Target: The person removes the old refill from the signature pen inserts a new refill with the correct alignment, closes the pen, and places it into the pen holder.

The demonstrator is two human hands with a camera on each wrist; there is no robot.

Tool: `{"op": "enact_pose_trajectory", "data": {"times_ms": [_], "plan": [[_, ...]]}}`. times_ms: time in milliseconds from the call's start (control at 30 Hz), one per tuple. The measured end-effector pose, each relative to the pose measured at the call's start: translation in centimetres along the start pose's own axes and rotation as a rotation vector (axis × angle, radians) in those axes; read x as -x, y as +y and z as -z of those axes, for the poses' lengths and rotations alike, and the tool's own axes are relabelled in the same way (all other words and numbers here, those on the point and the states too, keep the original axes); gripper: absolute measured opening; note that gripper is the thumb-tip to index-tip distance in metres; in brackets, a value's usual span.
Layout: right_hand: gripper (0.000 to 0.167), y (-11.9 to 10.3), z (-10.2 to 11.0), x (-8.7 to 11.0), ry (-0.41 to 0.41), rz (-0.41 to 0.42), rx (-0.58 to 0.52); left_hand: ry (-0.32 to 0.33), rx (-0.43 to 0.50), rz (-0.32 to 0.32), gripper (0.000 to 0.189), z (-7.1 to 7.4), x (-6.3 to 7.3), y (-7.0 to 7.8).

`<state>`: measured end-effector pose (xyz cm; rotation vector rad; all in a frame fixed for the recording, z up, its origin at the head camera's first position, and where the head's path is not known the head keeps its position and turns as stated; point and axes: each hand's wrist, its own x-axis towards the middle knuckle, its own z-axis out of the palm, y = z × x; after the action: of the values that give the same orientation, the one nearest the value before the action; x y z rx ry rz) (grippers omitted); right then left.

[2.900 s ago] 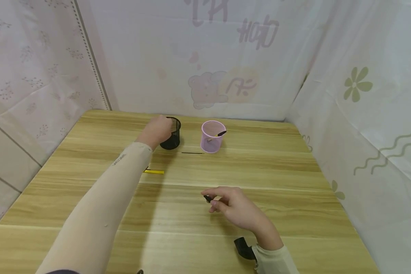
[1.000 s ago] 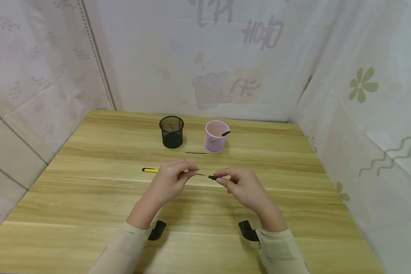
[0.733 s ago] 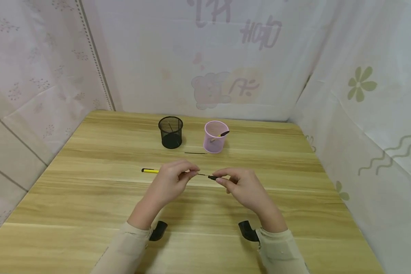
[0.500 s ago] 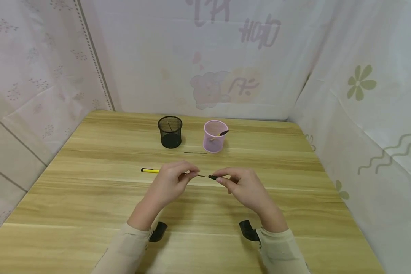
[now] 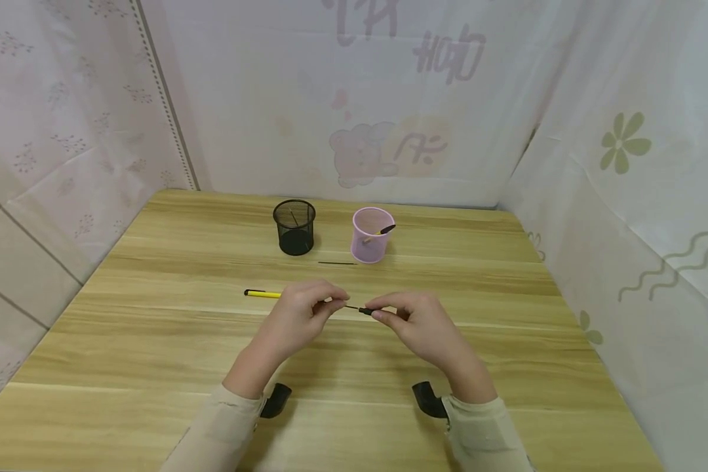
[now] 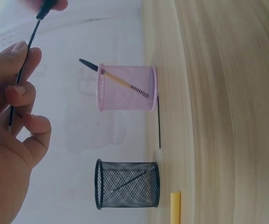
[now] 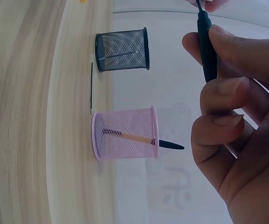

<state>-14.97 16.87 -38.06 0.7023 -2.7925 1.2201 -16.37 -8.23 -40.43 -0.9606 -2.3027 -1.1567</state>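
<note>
My left hand (image 5: 297, 318) pinches a thin dark pen refill (image 6: 33, 33) between thumb and fingers, its rear lying across the curled fingers. A short black pen grip section (image 7: 206, 44) is held by my right hand (image 5: 421, 328), thumb against its side. In both wrist views the refill's end meets the mouth of the grip section; how deep it sits inside cannot be seen. Both hands are raised above the wooden table, facing each other. Behind my left hand lies a yellow pen barrel (image 5: 263, 294) with a black end, partly hidden by that hand.
At the back stand a black mesh pen cup (image 5: 295, 245) with a thin stick inside and a pink mesh cup (image 5: 368, 254) holding a yellow-and-black pen (image 5: 388, 229). Another thin refill (image 5: 337, 263) lies before them. Black elbow pieces (image 5: 276, 401) jut from both wrists.
My left hand has come back from the black cup with the refill and met my right hand, which rose with the grip section. Over the last second the gap between refill and grip section has closed.
</note>
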Motion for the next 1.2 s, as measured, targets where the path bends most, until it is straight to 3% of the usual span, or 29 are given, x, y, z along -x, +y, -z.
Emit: {"op": "enact_pose_trajectory", "data": {"times_ms": [367,733,967,1100,1200], "plan": [[0.018,-0.3,-0.6,0.0,0.002,0.060,-0.034,-0.045,0.036,0.040,0.008,-1.0,-0.1,0.6],[0.017,-0.5,-1.6,-0.1,-0.006,0.118,-0.054,-0.093,0.046,0.078,0.026,-2.1,-0.2,1.7],[0.015,-0.1,-1.8,0.1,0.002,0.090,-0.035,-0.107,-0.022,0.034,0.026,-2.2,-0.3,2.3],[0.016,0.3,-1.8,0.2,0.000,0.060,-0.022,-0.070,-0.085,0.087,0.025,-1.7,-0.3,2.1],[0.017,0.6,-1.7,0.3,0.001,0.026,-0.016,-0.042,-0.103,0.163,0.025,-0.9,-0.3,1.3]]}}
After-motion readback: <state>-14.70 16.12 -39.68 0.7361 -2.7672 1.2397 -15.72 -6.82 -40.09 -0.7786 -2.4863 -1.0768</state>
